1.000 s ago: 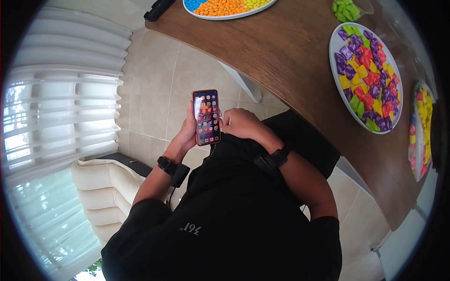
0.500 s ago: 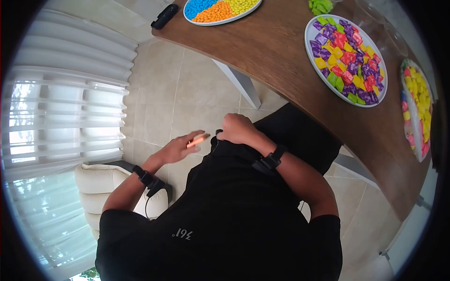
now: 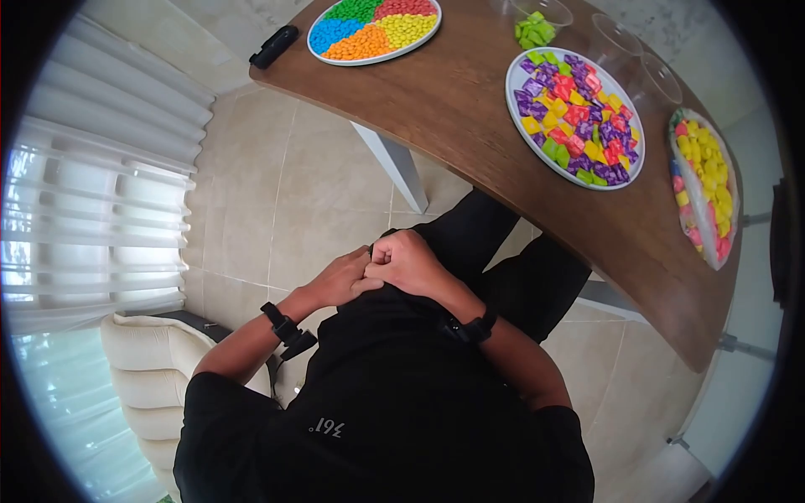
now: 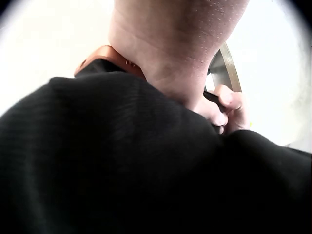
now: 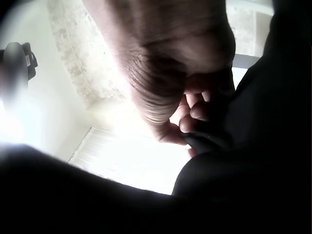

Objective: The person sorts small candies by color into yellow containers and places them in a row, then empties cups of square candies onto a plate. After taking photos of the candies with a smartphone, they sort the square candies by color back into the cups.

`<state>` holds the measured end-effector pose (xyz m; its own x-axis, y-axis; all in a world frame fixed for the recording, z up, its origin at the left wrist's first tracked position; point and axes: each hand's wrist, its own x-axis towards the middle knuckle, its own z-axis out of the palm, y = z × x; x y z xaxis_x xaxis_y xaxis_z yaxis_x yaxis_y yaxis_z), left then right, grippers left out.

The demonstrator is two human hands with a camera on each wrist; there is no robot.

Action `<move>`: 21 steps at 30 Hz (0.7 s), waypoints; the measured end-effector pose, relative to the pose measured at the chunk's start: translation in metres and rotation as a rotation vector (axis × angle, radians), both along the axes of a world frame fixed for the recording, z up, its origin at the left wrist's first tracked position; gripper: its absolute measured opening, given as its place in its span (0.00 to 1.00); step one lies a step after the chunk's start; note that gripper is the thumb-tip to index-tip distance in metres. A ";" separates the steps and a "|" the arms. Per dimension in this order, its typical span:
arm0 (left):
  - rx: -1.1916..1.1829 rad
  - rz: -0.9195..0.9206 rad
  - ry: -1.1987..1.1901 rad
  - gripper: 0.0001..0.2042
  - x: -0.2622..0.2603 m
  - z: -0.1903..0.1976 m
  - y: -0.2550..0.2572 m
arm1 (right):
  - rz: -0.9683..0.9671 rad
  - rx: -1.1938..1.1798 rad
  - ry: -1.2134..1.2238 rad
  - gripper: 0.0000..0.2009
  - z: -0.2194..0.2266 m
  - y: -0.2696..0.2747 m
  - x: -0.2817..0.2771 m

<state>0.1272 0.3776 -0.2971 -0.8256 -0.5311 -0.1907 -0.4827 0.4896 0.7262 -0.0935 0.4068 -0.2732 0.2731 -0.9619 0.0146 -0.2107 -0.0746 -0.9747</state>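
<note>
Tiled floor below; left hand (image 3: 335, 281) slides the orange phone (image 4: 109, 57) under black fabric (image 4: 122, 161) that the right hand (image 3: 407, 261) pinches open; pocketing looks nearly done.

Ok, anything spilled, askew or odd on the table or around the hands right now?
Nothing stands out. The plates on the table hold their candies, none spilled. Both hands sit at the waist: the right hand grips the black fabric, and the left hand presses an orange-edged phone against it.
</note>
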 end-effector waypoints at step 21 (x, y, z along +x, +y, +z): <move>0.171 0.340 0.147 0.28 -0.031 0.011 0.015 | -0.284 0.291 -0.219 0.17 -0.027 0.004 -0.082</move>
